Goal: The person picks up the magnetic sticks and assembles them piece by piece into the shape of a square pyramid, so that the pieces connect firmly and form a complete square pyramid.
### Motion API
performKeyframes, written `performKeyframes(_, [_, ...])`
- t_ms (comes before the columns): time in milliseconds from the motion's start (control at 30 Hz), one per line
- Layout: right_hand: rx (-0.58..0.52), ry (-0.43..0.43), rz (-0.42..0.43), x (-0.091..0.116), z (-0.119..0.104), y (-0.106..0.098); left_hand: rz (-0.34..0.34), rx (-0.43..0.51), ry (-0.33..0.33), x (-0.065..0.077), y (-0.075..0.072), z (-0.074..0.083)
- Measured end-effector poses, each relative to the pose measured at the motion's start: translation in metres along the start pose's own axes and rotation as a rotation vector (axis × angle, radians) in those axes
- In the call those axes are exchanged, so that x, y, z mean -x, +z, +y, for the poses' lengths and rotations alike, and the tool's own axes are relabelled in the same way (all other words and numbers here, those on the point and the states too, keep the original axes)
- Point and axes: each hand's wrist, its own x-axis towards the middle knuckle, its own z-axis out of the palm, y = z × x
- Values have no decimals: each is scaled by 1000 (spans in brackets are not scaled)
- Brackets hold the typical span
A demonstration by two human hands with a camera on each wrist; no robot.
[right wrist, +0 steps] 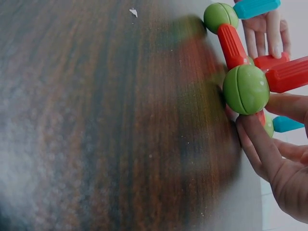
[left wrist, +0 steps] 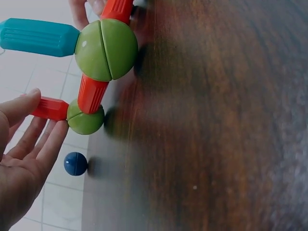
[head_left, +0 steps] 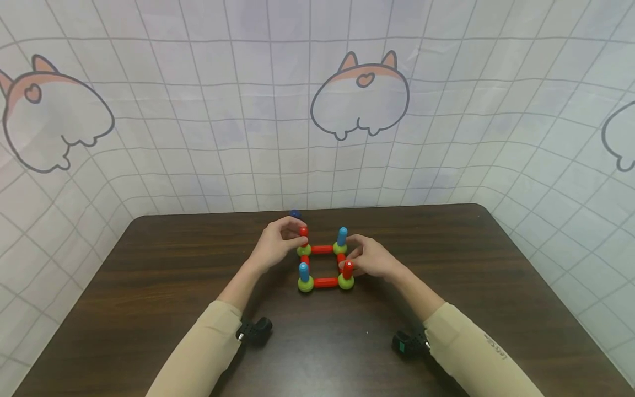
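A square frame of red rods (head_left: pixel 326 282) joined by green balls (head_left: pixel 305 284) lies flat on the table. An upright rod stands on each corner ball: blue rods (head_left: pixel 303 271) at near left and far right, red at the other two. My left hand (head_left: pixel 275 242) holds the far-left upright red rod (left wrist: pixel 50 109) between thumb and fingers. On the right side, my right hand (head_left: pixel 373 257) grips the red side rod (head_left: pixel 341 258) close behind the near-right green ball (right wrist: pixel 246 89). The fingers partly hide that rod in the right wrist view.
A dark blue ball (head_left: pixel 295 213) sits near the table's back edge, beyond the left hand. The dark wooden table (head_left: pixel 149 309) meets a white gridded curtain (head_left: pixel 248 138) at the back. A small white scrap (right wrist: pixel 134 12) lies on the tabletop.
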Motion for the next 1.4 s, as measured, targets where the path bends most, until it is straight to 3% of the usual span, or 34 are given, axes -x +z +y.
performKeyframes(733, [-28, 8, -2, 0, 2, 1, 3, 16, -2, 1, 1, -4])
performKeyframes(1200, [-49, 2, -12, 0, 4, -1, -2, 77, -15, 6, -3, -6])
performKeyframes(1400, [-49, 1, -9, 2, 4, -2, 0, 40, -12, 9, -7, -8])
